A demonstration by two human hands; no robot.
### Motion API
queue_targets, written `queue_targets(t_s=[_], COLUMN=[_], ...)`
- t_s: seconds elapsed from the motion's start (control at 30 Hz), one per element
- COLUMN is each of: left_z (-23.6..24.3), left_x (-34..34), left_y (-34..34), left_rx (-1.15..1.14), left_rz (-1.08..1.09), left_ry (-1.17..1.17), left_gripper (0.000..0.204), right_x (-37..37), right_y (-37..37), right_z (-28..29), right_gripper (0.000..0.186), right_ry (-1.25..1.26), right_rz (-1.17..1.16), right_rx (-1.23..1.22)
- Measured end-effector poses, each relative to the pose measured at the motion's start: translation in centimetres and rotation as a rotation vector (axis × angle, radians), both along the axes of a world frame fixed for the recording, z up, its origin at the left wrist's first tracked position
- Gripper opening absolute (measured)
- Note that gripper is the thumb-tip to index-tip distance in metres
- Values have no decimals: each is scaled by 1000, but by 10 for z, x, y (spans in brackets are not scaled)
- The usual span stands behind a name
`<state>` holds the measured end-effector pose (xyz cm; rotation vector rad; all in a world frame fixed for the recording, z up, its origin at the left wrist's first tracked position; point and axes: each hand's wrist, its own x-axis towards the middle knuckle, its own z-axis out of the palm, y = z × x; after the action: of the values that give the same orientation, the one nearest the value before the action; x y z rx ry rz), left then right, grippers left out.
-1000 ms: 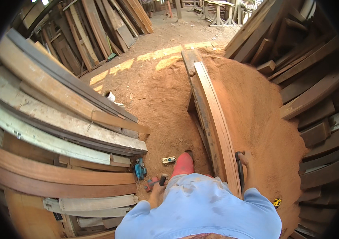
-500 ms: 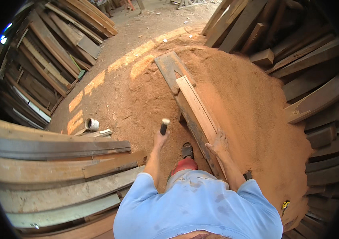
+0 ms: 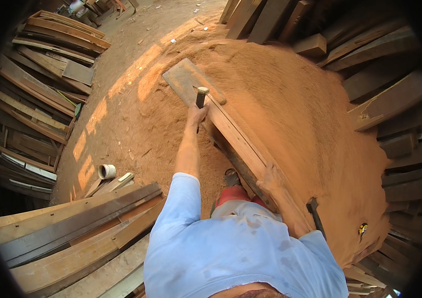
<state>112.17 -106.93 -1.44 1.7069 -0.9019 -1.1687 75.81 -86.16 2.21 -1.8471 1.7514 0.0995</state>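
Note:
My left hand [image 3: 196, 113] is closed round a black tool [image 3: 200, 101] with a pale round top, at the far part of a long pale wooden board [image 3: 235, 134]. The board lies on a longer, wider weathered plank [image 3: 180, 79] that runs diagonally over sawdust, with a dark gap beneath it. My right hand [image 3: 272, 178] grips the near part of the board, fingers over its top and thumb toward its left edge. A black tool [image 3: 315, 213], too unclear to name, lies beside my right forearm.
Stacked boards fill the left [image 3: 54, 64], lower left [image 3: 77, 223] and right [image 3: 389, 99] sides. A white bucket [image 3: 106, 172] stands left. A yellow tape measure [image 3: 363, 229] lies in the sawdust mound [image 3: 335, 159]. A sandal-clad foot [image 3: 232, 179] is below the plank.
My left hand rose from low beside my leg and reached forward to the board's far part with the tool. My right hand moved from the board's right side onto it. The view has turned.

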Motion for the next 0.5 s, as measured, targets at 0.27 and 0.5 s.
queue_targets(t_s=[0.27, 0.5], left_z=[-13, -21], left_x=[-30, -40], left_y=[-4, 31], left_rx=[-14, 130], left_rz=[-87, -71], left_ry=[-292, -296], left_gripper=[39, 52], right_x=[-26, -59], right_y=[-1, 23], right_z=[-8, -6], right_gripper=[80, 83], right_ry=[30, -19], right_rz=[-18, 26], right_rx=[167, 248])
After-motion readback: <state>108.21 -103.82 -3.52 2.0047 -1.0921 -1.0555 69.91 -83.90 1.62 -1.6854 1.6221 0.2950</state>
